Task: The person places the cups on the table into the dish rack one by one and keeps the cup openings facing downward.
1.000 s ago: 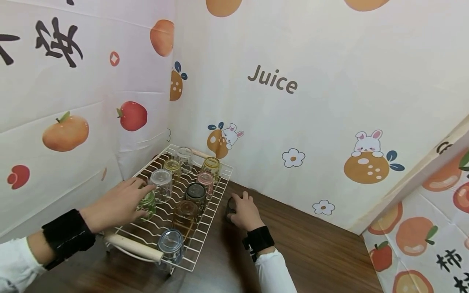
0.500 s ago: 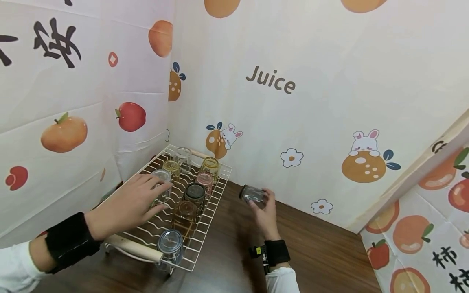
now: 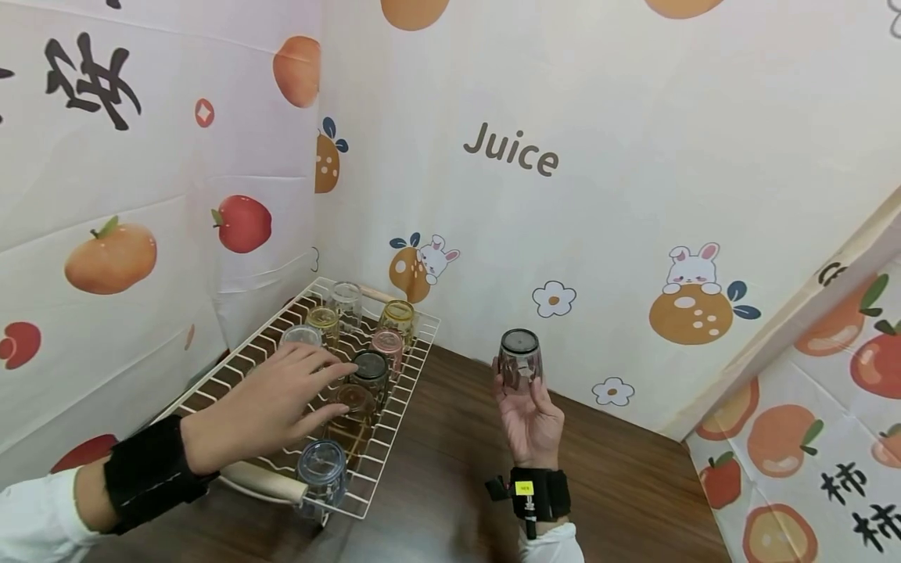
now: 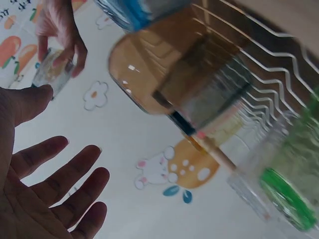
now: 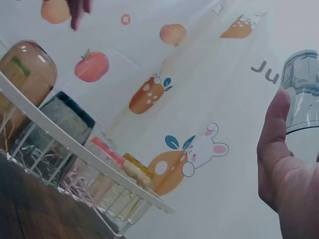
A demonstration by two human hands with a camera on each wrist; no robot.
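Observation:
My right hand (image 3: 526, 400) holds a smoky grey glass (image 3: 519, 360) above the brown table, to the right of the rack, with its dark base on top. In the right wrist view the thumb (image 5: 271, 142) lies against the glass (image 5: 301, 92). My left hand (image 3: 303, 391) hovers over the white wire rack (image 3: 404, 407), fingers straight and spread, holding nothing. Its fingertips are near a brown glass (image 3: 354, 400) and a dark glass (image 3: 371, 367). The left wrist view shows the empty palm (image 4: 45, 199), the brown glass (image 4: 164, 74) and a green glass (image 4: 294, 189).
The rack holds several upturned glasses, among them a blue one (image 3: 324, 467) at the front, a pink one (image 3: 387, 344) and a yellow one (image 3: 398, 314). A wooden handle (image 3: 263, 478) runs along its front. Fruit-print curtains close the left, back and right sides.
My right hand lifted the grey glass off the table and turned it base up. My left hand let go of the green glass and slid right over the rack.

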